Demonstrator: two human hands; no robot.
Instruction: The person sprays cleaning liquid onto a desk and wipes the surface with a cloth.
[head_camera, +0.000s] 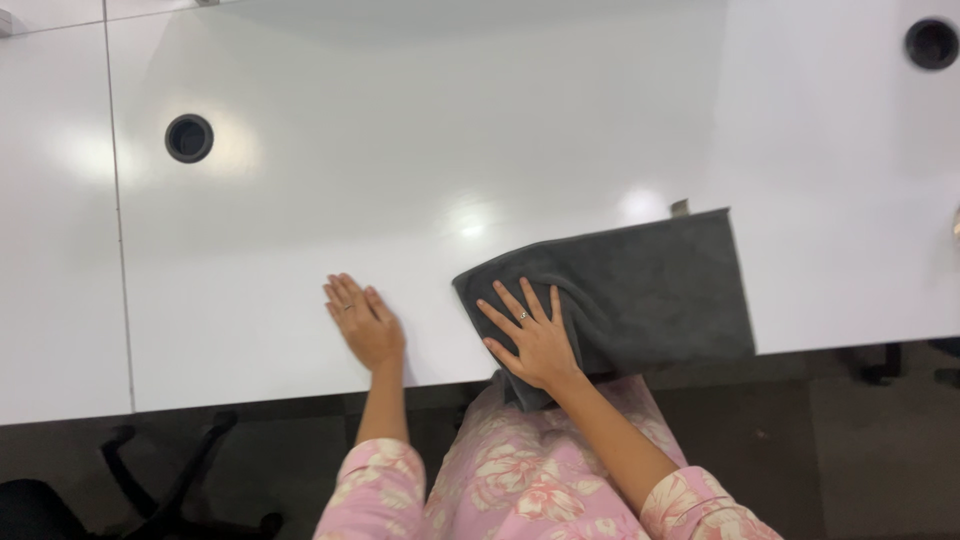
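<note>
A dark grey cloth (650, 285) lies folded on the white table (420, 150), its near edge hanging a little over the table's front edge. My right hand (530, 335) rests flat on the cloth's left part, fingers spread, a ring on one finger. My left hand (362, 322) lies flat on the bare table surface to the left of the cloth, fingers together, holding nothing and also wearing a ring. Both arms wear pink floral sleeves.
Two round black cable holes sit in the table, one at the far left (189, 138) and one at the far right corner (932, 44). A seam (118, 220) splits the tabletop on the left. A black chair base (170, 490) stands on the dark floor below.
</note>
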